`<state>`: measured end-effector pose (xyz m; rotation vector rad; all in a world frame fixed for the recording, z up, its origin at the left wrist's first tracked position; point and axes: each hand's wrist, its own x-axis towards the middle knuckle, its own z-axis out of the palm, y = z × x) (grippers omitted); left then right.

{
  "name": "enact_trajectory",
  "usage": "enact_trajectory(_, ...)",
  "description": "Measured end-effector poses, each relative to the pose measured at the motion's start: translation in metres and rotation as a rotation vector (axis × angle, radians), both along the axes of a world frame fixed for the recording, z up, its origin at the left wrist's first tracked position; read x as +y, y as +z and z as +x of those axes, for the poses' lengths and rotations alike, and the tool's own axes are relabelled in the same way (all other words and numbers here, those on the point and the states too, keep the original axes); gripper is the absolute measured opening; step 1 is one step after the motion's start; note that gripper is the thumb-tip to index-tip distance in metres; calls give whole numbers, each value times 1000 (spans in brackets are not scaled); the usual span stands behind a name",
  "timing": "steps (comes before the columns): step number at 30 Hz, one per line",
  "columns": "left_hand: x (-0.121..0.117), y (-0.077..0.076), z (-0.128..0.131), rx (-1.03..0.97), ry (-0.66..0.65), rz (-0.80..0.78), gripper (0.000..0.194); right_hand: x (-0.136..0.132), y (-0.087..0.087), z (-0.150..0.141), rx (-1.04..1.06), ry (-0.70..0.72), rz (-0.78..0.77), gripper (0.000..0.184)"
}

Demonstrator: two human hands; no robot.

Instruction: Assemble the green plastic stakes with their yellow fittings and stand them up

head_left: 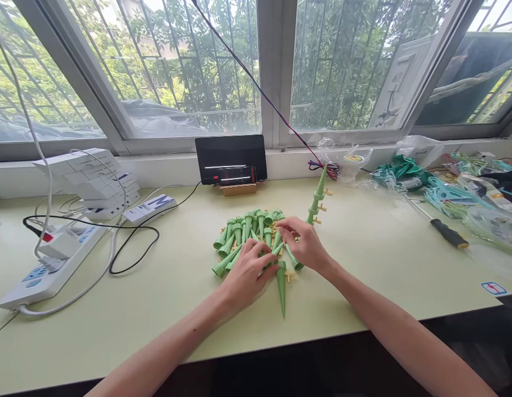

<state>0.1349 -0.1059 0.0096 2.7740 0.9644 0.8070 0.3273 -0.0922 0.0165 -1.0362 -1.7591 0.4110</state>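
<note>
A heap of green plastic watering spikes (pixel 239 229) with small yellow valves among them lies on the table before me. My left hand (pixel 249 267) is at the heap's near right side, its fingers curled round a green spike (pixel 276 255) that is partly hidden. By its thumb, a single green spike (pixel 283 292) with a yellow valve (pixel 289 275) points toward me. My right hand (pixel 301 240) reaches over the heap's right side with bent fingers drawn together; what lies between its fingertips is too small to make out. Beyond it stands a tilted stack of nested spikes (pixel 316 204) with yellow valves.
A black tablet (pixel 231 160) leans by the window, a phone before it. On the left are a power strip (pixel 49 275), cables, stacked white boxes (pixel 94 182) and a small white box (pixel 150 209). A screwdriver (pixel 449 232) and bagged tubing (pixel 449 196) lie at right.
</note>
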Motion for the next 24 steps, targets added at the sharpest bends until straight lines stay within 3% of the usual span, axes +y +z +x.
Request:
enact_trajectory(9,-2,-3,1,8,-14,-33,19,1,-2,1,-31,-17,12,19)
enact_trajectory(24,11,3,-6,-249,64,-47,6,5,-4,2,-4,-23,-29,20)
